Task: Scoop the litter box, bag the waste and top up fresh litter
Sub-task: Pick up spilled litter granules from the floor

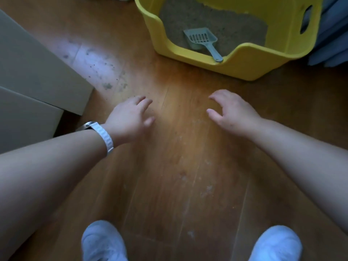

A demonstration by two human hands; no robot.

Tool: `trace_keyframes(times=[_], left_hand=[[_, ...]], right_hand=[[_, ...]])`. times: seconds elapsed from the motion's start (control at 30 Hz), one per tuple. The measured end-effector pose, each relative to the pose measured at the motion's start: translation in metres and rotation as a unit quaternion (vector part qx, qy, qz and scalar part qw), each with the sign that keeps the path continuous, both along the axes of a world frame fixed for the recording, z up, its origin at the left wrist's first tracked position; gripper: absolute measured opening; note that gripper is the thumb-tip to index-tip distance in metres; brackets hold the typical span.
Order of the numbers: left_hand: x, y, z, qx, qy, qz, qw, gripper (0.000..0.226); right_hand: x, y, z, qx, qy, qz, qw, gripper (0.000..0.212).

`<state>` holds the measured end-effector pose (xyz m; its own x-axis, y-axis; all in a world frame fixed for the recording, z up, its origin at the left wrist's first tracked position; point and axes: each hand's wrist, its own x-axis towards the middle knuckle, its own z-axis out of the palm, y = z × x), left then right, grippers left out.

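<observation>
Both arms reach forward and down from the near corners, forearms bare, over a wooden floor [178,166]. The left hand [130,117] is held palm down, wrist nearly straight, fingers pointing far and to the right. Its grip is loosely spread, fingers gently bent, and holds nothing. A white ribbed watch strap [102,134] circles that wrist. The right hand [231,112] mirrors it, palm down, fingers pointing to the left and slightly curled like a relaxed claw, thumb apart from the rest. Its grip is likewise spread and empty. The two hands are apart, with bare floor between them, and whether either touches the floor cannot be told.

The yellow litter box [243,59] stands on the floor at the far right, well beyond the right hand. It has high walls, a lowered front lip and an oval handle cutout [306,18] in its right wall. Grey-brown litter [216,21] covers part of its bottom, leaving a bare yellow patch at the far side. A pale grey-green slotted scoop [202,39] lies inside on the litter, its handle end resting on the low front lip.

Dark specks and smudges [105,72] dot the floor at far left, beside stacked grey boxes [37,72]. Blue fabric [331,34] hangs just right of the litter box. Two white shoes [102,242] show at the near edge.
</observation>
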<state>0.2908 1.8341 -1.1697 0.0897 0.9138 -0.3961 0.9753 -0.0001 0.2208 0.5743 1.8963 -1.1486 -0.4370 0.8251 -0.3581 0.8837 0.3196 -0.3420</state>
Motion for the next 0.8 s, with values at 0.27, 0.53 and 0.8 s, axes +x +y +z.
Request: trace_keyframes(times=[0.27, 0.53, 0.8], left_hand=[[0.046, 0.023, -0.056, -0.005, -0.037, -0.052, 0.998, 0.082], [0.074, 0.060, -0.089, 0.023, -0.085, -0.110, 0.990, 0.094], [0.102, 0.088, -0.102, 0.073, -0.070, -0.295, 0.950, 0.094]], right_hand=[[0.039, -0.018, -0.064, -0.069, -0.093, -0.058, 0.992, 0.079], [0.048, 0.017, -0.100, -0.019, -0.108, -0.159, 0.981, 0.089], [0.008, 0.006, -0.111, 0.000, -0.048, -0.049, 0.998, 0.079]])
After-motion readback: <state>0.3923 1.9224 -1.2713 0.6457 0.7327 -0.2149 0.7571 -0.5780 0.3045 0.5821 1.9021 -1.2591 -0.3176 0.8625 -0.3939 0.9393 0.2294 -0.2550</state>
